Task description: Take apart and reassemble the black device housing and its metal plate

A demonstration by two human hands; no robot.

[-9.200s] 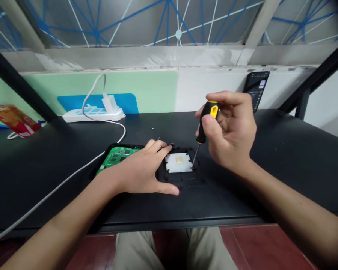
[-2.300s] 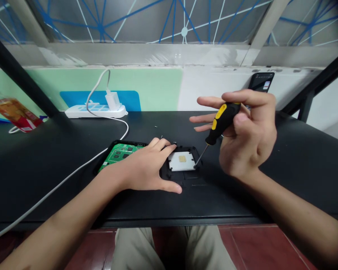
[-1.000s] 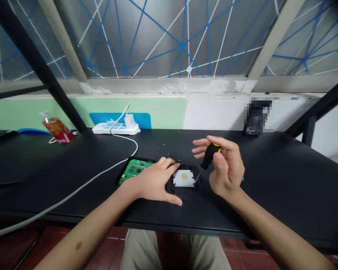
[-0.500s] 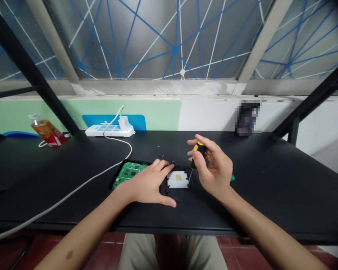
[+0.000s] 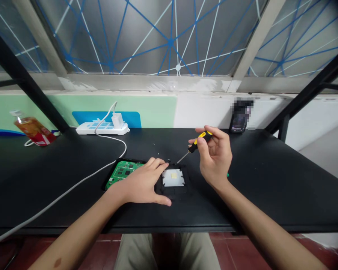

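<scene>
A black device case lies open on the black desk (image 5: 270, 187), showing a green circuit board (image 5: 121, 173) at its left and a pale square plate (image 5: 173, 177) with a small yellow pad at its right. My left hand (image 5: 142, 182) lies flat on the case between them, fingers spread. My right hand (image 5: 215, 157) is closed on a black and yellow screwdriver (image 5: 197, 141), held above the desk. Its thin shaft slants down to the left, with the tip near the plate's far edge.
A white power strip (image 5: 103, 128) with a plugged charger sits at the back; its white cable (image 5: 73, 185) runs across the desk's left. An orange drink pouch (image 5: 33, 130) lies far left. A phone (image 5: 239, 119) leans on the wall. A few tiny screws (image 5: 158, 153) lie behind the case.
My right hand has lifted the screwdriver from the plate's right corner and tilted it, so the tip now points left behind the plate. My left hand stays put. The view has shifted.
</scene>
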